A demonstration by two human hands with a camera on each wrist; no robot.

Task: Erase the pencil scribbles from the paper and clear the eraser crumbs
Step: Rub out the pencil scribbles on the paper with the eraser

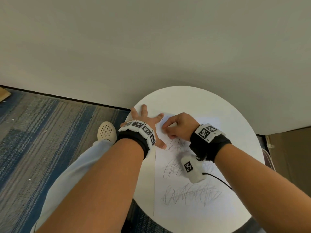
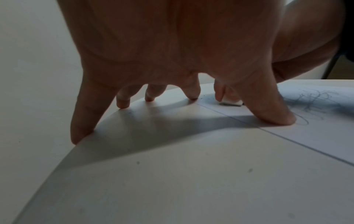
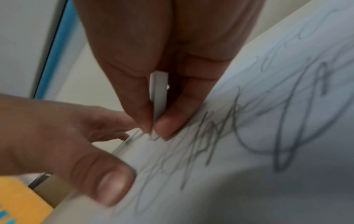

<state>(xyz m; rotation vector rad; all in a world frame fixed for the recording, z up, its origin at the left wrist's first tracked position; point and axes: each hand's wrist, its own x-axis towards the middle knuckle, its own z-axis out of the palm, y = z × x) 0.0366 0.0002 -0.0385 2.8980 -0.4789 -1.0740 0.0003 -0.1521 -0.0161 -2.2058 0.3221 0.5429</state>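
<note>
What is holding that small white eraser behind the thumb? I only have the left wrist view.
Observer: The right hand. The right wrist view shows it pinching the white block eraser between thumb and fingertips.
Operator: How much is there to erase?
Observer: In the head view, three rows of grey pencil scribbles on the white paper sheet, all nearer the person than the eraser.
Operator: Anything beyond the eraser?
Observer: In the head view, no scribbles show on the sheet's far part.
</note>
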